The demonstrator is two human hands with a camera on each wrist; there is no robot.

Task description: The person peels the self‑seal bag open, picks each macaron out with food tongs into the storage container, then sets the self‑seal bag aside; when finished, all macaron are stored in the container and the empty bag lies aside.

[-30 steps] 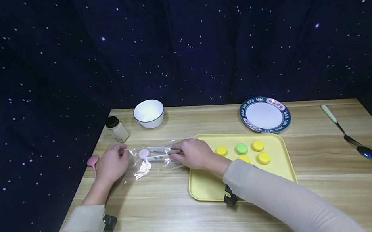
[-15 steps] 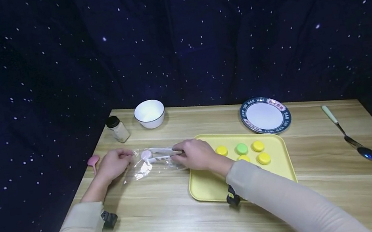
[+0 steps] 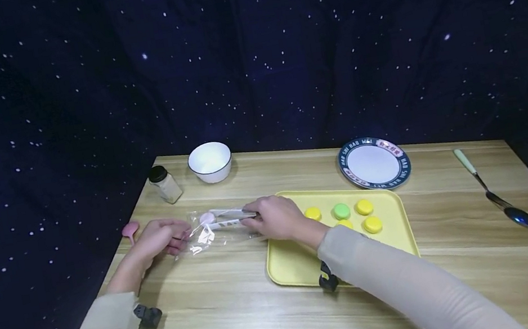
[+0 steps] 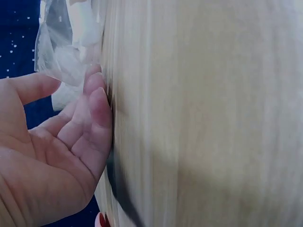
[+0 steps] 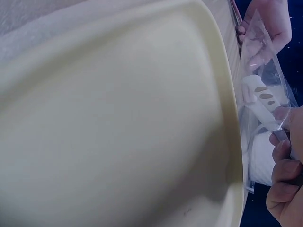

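Note:
My right hand (image 3: pixel 278 219) grips a pair of tongs (image 3: pixel 226 224) whose white arms reach left into a clear plastic bag (image 3: pixel 199 247). A pale lilac macaron (image 3: pixel 207 218) lies between the tong tips, inside the bag. In the right wrist view the white tongs (image 5: pixel 261 109) show through the film, and the fingers curl round their metal handle. My left hand (image 3: pixel 159 238) lies at the bag's left end. The left wrist view has its thumb and fingers apart and loosely bent, right beside the bag (image 4: pixel 59 49) and low over the table.
A yellow tray (image 3: pixel 290 268) with several yellow macarons (image 3: pixel 372 224) and a green one (image 3: pixel 341 211) lies under my right forearm. Behind are a white bowl (image 3: pixel 210 164), a black-lidded jar (image 3: pixel 166 186) and a rimmed plate (image 3: pixel 374 164). A pink spoon (image 3: pixel 130 230), fork (image 3: pixel 469 165) and dark spoon (image 3: pixel 522 217) lie at the sides.
My left hand has eased off the bag's end, turned, and its fingers have loosened and moved slightly nearer me. The right hand, tongs and macaron have barely moved.

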